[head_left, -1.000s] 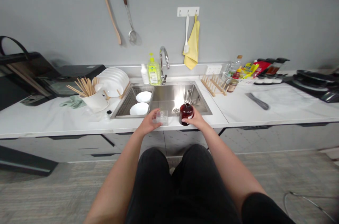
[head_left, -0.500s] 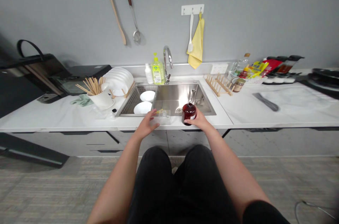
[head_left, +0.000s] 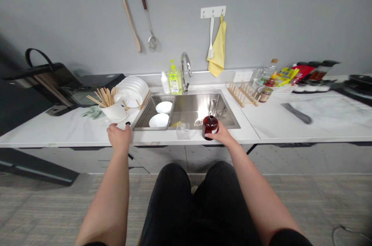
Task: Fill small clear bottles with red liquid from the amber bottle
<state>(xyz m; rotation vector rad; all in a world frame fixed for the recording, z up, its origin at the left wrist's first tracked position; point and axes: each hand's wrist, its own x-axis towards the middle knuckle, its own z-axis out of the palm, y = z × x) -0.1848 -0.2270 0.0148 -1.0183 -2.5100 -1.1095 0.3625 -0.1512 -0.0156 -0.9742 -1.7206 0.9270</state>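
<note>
By the sink [head_left: 188, 104], right hand [head_left: 222, 133] around dark-red bottle [head_left: 210, 123] (left hand [head_left: 119, 136] well apart, grip unclear).

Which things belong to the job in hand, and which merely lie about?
Apparently in use:
- dark red translucent bottle, in the right hand
- clear square container
- small black piece beside the left hand

Lying about:
- white round bowls
- pale wooden peg rack

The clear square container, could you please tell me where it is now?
In the head view, the clear container stands near the middle, on the counter in front of the sink, left of the dark red bottle.
</note>
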